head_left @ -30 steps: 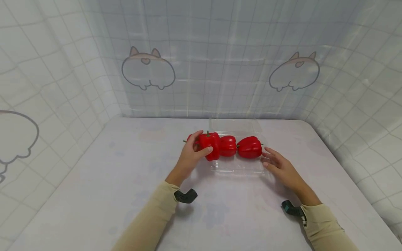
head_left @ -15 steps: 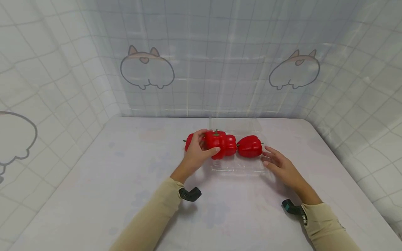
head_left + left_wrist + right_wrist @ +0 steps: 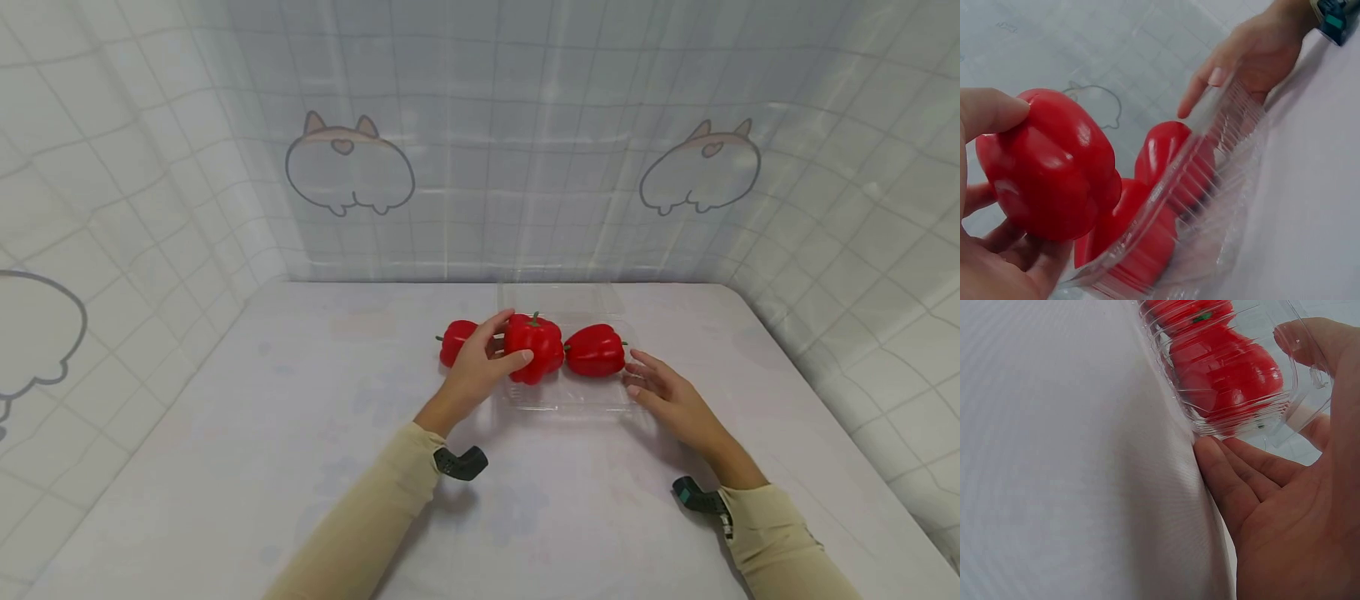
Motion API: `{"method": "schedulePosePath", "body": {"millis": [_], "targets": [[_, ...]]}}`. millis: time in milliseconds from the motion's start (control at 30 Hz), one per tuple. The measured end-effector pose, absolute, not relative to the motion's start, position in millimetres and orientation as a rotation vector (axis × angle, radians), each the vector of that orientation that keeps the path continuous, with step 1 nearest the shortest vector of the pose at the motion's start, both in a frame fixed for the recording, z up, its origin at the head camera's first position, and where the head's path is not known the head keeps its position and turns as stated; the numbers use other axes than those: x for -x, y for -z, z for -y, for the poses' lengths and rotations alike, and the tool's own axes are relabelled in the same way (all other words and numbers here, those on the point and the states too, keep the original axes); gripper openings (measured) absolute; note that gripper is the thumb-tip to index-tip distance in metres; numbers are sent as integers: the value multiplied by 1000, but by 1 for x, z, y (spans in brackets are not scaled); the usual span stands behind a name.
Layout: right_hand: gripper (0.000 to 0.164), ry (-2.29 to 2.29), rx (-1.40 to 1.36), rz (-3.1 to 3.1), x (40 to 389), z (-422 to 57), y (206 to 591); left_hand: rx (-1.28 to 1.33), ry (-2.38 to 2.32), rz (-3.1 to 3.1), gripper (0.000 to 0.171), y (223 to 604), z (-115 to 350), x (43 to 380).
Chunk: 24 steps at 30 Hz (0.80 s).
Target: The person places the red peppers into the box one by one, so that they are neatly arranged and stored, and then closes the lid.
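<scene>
My left hand (image 3: 480, 371) holds a red bell pepper (image 3: 533, 346) between thumb and fingers, its green stem pointing up. In the left wrist view this pepper (image 3: 1054, 165) is above the near end of a clear plastic container (image 3: 1229, 250). Two other red peppers lie in the container; one (image 3: 596, 350) is at the right, and the other is mostly hidden behind the held pepper. My right hand (image 3: 671, 404) grips the container's right end, with fingertips low against its outside and thumb by the rim, as the right wrist view shows.
Another red pepper (image 3: 456, 342) lies left of the container, partly behind my left hand. The container's clear lid (image 3: 558, 297) lies folded back toward the rear edge of the white table (image 3: 300, 417). Tile-patterned curtains (image 3: 487, 167) enclose the back and sides.
My left hand has carried the held pepper rightward, over the container, uncovering more of the pepper at the left. My right hand has stayed at the container's right end.
</scene>
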State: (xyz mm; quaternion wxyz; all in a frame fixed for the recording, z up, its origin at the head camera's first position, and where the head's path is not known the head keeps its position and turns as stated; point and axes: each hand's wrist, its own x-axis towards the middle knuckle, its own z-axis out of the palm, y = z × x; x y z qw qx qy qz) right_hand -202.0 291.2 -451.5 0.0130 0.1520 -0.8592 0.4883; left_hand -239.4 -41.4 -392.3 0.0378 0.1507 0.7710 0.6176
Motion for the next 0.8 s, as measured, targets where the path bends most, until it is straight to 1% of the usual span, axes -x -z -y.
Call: {"method": "schedulePosePath", "body": {"millis": [233, 567, 800], "targets": [[66, -1527, -464, 2683, 202, -291, 451, -494, -1927, -2329, 74, 387, 40, 241], [66, -1516, -439, 2695, 203, -291, 450, -486, -2012, -2181, 63, 386, 37, 241], [66, -1499, -448, 2699, 202, -290, 451, -461, -1999, -2128, 63, 388, 36, 242]]}}
